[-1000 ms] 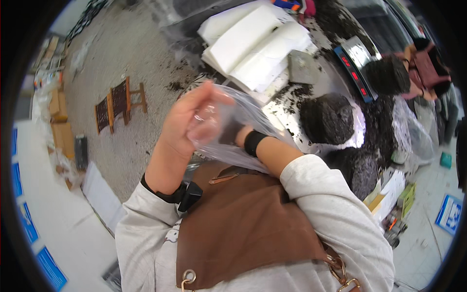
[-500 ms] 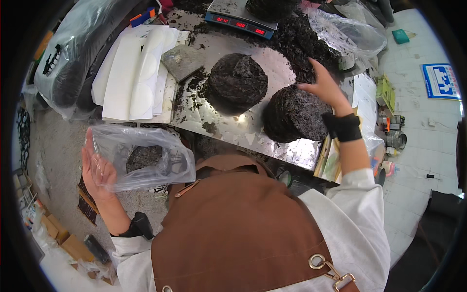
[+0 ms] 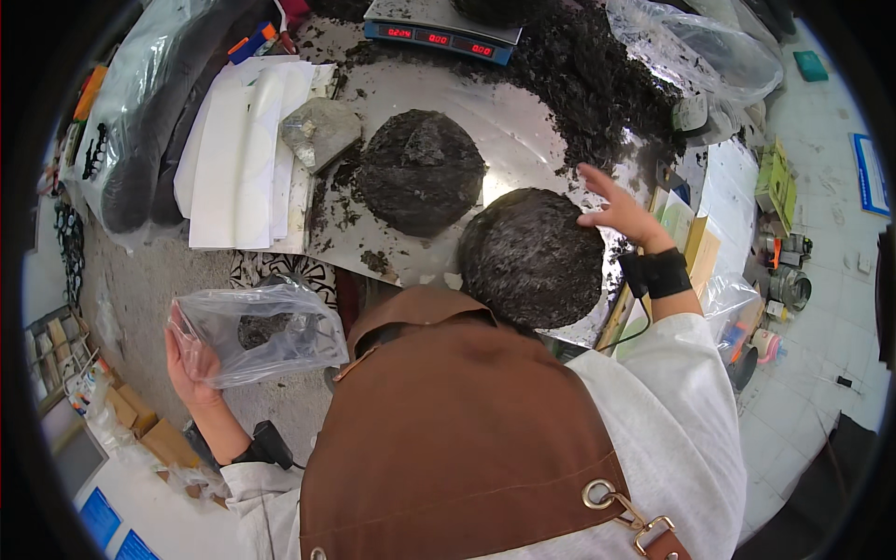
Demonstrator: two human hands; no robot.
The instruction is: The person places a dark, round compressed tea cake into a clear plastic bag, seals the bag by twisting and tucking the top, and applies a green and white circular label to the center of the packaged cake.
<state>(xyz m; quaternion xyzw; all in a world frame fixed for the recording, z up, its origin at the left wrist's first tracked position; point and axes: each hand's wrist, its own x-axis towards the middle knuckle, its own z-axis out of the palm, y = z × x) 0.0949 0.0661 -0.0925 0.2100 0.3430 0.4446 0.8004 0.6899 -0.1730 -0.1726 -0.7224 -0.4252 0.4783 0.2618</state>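
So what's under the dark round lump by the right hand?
A shiny silvery tabletop shows around the dark round lump, near the right hand. The spot directly beneath is covered, so I can't see what's there.

The left hand is nearer, at left, fingers extended; the farther right hand spreads thumb and fingers apart

Red digits show in three groups on the blue scale, upper middle; a blue-and-white sign is at the right edge.
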